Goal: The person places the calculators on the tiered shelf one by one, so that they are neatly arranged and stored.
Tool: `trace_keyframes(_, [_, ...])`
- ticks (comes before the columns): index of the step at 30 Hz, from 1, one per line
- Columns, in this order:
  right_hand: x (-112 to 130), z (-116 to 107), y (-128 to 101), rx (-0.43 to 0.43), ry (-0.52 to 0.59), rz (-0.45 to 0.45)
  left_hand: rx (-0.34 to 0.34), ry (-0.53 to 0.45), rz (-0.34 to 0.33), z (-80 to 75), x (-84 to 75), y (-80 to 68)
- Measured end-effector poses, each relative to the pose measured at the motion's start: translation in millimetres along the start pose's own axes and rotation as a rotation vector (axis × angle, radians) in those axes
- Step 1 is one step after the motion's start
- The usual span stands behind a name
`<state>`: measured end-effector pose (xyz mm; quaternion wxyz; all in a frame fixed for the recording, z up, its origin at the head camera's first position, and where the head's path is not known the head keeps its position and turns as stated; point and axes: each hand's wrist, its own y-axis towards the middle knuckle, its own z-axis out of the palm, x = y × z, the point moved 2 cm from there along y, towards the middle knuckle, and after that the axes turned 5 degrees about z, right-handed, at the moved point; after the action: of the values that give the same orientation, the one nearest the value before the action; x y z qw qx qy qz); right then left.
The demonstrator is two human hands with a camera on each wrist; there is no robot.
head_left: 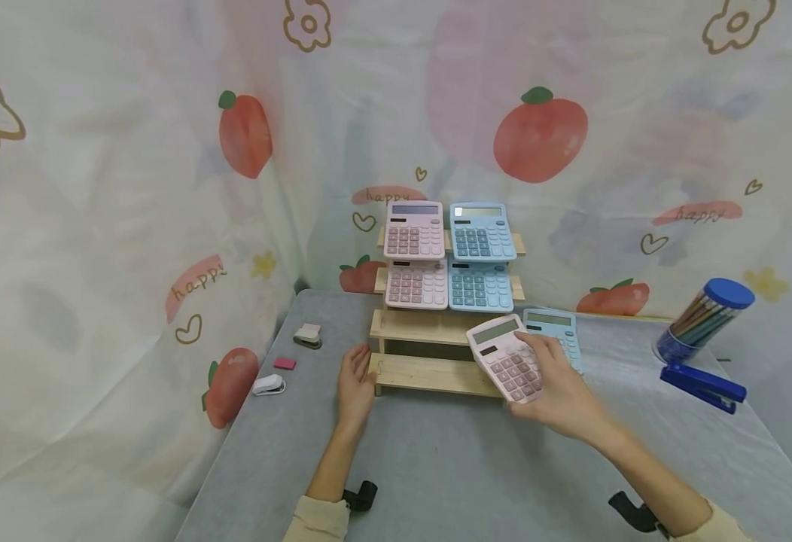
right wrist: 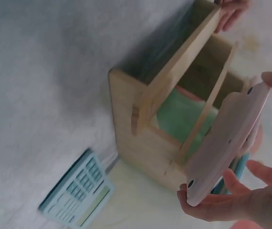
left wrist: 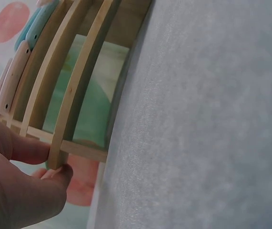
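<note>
A wooden tiered rack [head_left: 437, 374] stands at the middle of the table. My left hand [head_left: 355, 388] is at the left end of its lowest step; in the left wrist view the thumb and fingers [left wrist: 59, 176] pinch the plank's end. Held in my right hand [head_left: 558, 388] is a pink calculator [head_left: 504, 357], tilted, in front of the rack's right side. On the upper two steps stand two pink calculators [head_left: 414, 232] at left and two blue calculators [head_left: 482, 232] at right. Another blue calculator [head_left: 557, 327] lies on the table right of the rack, partly hidden by my right hand.
At the right, a blue-lidded pencil holder [head_left: 697, 324] leans behind a blue stapler [head_left: 703, 386]. Left of the rack lie a small pink-and-grey item [head_left: 309, 336], a pink eraser-like block [head_left: 284, 363] and a small white item [head_left: 269, 385]. A printed cloth [head_left: 382, 135] hangs behind the table.
</note>
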<state>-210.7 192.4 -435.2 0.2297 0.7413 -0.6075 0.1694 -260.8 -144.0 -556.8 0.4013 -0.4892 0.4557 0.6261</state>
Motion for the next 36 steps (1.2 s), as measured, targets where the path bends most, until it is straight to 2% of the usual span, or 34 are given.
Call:
trace_keyframes(6, [23.9,29.4,11.5,-0.051,-0.006,-0.049,0.005,0.021,0.003,2.5,-1.4,-1.0])
trace_keyframes(14, [50.4,57.8,38.9,-0.136,0.027,-0.114,-0.001,0.030,-0.003,7.0,-1.7,-2.2])
trace_keyframes(19, [71.9,74.6,48.3,-0.139,0.034,-0.121,-0.007,0.018,0.008,8.0,-1.7,-2.0])
trace_keyframes(24, [87.7,91.6,61.9,-0.168,0.067,-0.091,-0.013,-0.002,0.011,8.3,-1.0,0.4])
trace_keyframes(27, [93.5,102.5,71.5,-0.199,0.039,-0.064,-0.014,0.005,0.017,8.1,0.3,1.8])
trace_keyframes(32, [104.1,122.7,83.9,-0.266,-0.079,-0.029,-0.024,0.010,0.009,5.3,-0.4,0.5])
trace_keyframes(36, [113.2,135.3,88.0,-0.278,-0.124,-0.036,-0.026,0.012,0.006,2.2,-1.7,-1.2])
